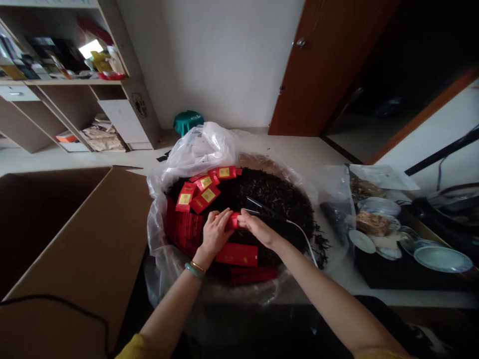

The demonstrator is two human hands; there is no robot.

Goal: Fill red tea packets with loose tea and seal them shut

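We see only a sliver of the small red packet [233, 221] between our left hand [215, 234] and right hand [258, 229]; fingers cover the rest. The gold labels [208, 195] carry print too small to read. The cardboard box [75, 239] runs off the left edge.

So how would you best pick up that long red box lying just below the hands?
Probably from above, pinching the red box across its short width near the middle. It lies flat on the tea leaves with its top clear, and the left hand crowds its left end.
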